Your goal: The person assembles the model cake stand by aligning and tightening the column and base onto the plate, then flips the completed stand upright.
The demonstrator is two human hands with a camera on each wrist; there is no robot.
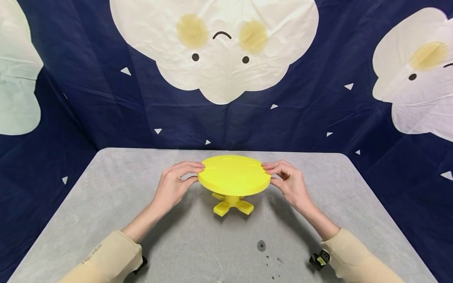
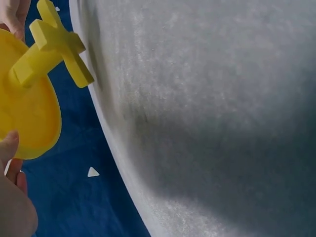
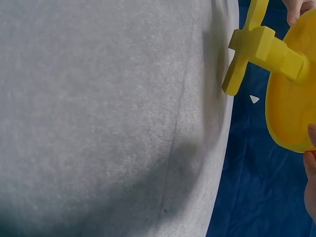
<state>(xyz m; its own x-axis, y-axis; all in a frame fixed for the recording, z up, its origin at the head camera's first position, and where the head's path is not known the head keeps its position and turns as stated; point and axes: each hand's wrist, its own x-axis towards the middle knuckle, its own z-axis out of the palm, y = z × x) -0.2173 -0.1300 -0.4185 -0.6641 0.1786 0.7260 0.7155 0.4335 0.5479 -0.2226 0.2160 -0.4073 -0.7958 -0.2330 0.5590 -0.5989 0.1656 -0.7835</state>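
A yellow toy table (image 1: pixel 233 173) with a round top, a short central post and a cross-shaped foot is in the middle of the head view. My left hand (image 1: pixel 173 182) pinches the left rim of its top, fingers above and thumb below. On the opposite rim, my right hand (image 1: pixel 291 184) grips in the same way. The toy table's underside and foot (image 2: pixel 57 42) show in the left wrist view, and again in the right wrist view, where its post (image 3: pixel 281 59) is seen. Whether the foot touches the grey surface, I cannot tell.
The grey cloth-like tabletop (image 1: pixel 198 243) carries a dark round stain (image 1: pixel 261 245) and small specks near the front. Behind and beside it hangs a dark blue curtain (image 1: pixel 88 90) printed with white clouds and small triangles.
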